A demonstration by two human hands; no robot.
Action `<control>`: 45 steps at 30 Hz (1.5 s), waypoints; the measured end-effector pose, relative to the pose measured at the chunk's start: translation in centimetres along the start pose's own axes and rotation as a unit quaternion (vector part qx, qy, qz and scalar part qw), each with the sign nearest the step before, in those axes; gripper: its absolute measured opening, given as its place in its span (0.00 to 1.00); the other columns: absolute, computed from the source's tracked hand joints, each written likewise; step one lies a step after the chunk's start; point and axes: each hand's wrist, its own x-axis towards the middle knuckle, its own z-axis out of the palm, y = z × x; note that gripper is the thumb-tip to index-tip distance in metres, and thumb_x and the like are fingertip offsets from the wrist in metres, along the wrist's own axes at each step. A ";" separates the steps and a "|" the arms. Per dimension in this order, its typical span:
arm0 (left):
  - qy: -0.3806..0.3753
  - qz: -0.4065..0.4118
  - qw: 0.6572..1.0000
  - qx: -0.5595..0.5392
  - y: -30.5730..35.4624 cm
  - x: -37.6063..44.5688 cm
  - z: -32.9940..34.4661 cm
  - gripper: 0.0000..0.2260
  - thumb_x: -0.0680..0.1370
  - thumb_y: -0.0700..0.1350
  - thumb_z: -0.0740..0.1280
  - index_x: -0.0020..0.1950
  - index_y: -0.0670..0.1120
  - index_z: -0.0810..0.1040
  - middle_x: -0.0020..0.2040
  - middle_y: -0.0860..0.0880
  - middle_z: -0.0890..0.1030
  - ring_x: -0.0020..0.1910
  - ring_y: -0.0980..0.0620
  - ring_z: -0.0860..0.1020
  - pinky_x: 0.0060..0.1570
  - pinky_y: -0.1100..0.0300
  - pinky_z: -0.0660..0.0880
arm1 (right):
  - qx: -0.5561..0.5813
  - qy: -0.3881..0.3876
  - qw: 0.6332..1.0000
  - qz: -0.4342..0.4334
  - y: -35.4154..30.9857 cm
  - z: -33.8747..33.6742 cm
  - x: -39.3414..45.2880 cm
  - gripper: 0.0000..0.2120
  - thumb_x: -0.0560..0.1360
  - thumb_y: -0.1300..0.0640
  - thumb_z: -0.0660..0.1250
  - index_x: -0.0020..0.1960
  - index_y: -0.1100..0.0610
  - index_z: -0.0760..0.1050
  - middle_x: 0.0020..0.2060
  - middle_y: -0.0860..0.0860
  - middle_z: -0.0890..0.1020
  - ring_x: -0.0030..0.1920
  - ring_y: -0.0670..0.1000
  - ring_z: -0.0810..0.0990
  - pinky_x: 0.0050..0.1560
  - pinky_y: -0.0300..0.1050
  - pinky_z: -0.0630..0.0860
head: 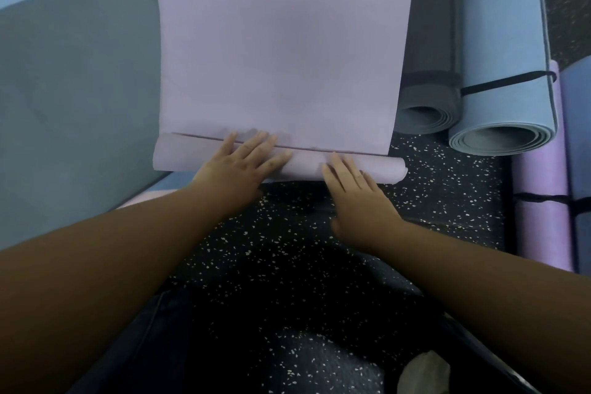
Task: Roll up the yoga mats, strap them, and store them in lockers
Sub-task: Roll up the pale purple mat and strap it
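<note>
A lilac yoga mat lies flat on the floor and stretches away from me. Its near end is turned over into a thin, loose roll that runs left to right. My left hand presses flat on the middle of this roll with fingers straight and spread. My right hand presses on the right part of the roll, fingers straight too. The right end of the roll shows a slightly crumpled edge.
A grey mat lies flat on the left, over blue and pink mats. On the right lie rolled, strapped mats: a grey one, a blue one and a lilac one. Black speckled floor lies under my arms.
</note>
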 end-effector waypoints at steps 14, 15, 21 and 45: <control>-0.021 -0.060 0.997 0.045 -1.1 1.9 -1.8 0.40 0.78 0.63 0.58 0.76 0.56 0.31 0.75 0.43 0.51 0.73 0.42 0.54 0.70 0.45 0.55 | 0.024 -0.052 0.998 0.034 1.6 -1.4 1.5 0.44 0.75 0.53 0.63 0.77 0.50 0.33 0.76 0.52 0.32 0.76 0.54 0.33 0.74 0.59 0.42; -0.017 -0.070 0.996 0.053 -1.2 2.1 -2.0 0.39 0.79 0.60 0.59 0.76 0.56 0.32 0.72 0.43 0.56 0.70 0.43 0.59 0.67 0.47 0.59 | 0.029 -0.055 0.998 0.028 2.0 -1.9 1.8 0.43 0.76 0.53 0.63 0.77 0.49 0.34 0.76 0.51 0.33 0.76 0.54 0.34 0.74 0.59 0.42; 0.014 -0.073 0.997 0.004 -2.0 2.5 -1.9 0.34 0.80 0.44 0.60 0.77 0.59 0.42 0.65 0.44 0.67 0.62 0.43 0.66 0.55 0.49 0.69 | 0.049 -0.002 0.998 0.030 2.6 -2.5 1.4 0.39 0.75 0.60 0.61 0.78 0.47 0.43 0.77 0.53 0.40 0.77 0.55 0.40 0.75 0.55 0.46; 0.020 0.014 0.997 -0.075 2.4 -3.7 1.2 0.48 0.56 0.60 0.79 0.72 0.54 0.63 0.57 0.44 0.74 0.53 0.42 0.75 0.46 0.50 0.73 | -0.026 0.149 0.974 -0.168 1.7 2.3 -1.2 0.14 0.60 0.68 0.64 0.45 0.59 0.76 0.38 0.56 0.76 0.36 0.58 0.74 0.29 0.45 0.64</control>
